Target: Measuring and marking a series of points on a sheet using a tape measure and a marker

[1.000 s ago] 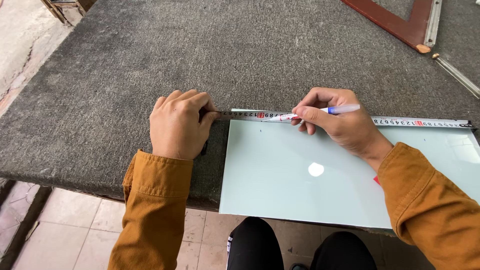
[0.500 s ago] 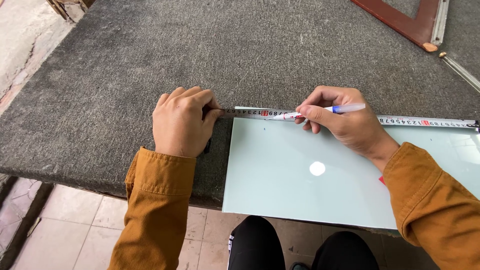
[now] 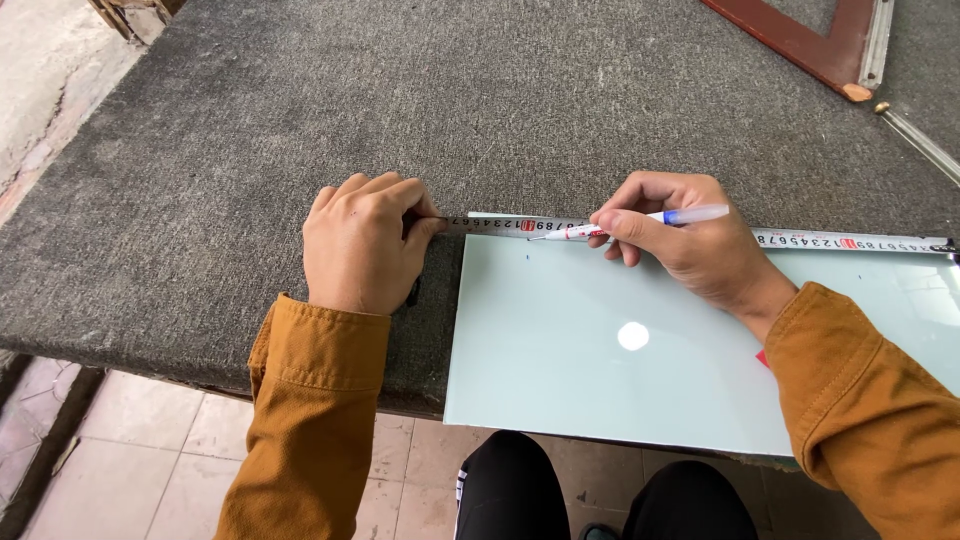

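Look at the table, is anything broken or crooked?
Nothing looks broken. The glass sheet juts past the table's near edge. The tape measure lies straight along its far edge, held by the left hand; the right hand holds a marker.

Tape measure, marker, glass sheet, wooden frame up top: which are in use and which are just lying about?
In use: tape measure pinned by left hand; marker in right hand; glass sheet.
Lying about: wooden frame; metal strip.

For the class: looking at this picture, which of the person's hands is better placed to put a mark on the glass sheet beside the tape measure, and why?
Probably the right hand: it holds the marker pen, tip at the tape measure along the glass sheet. The left hand pins the tape's end.
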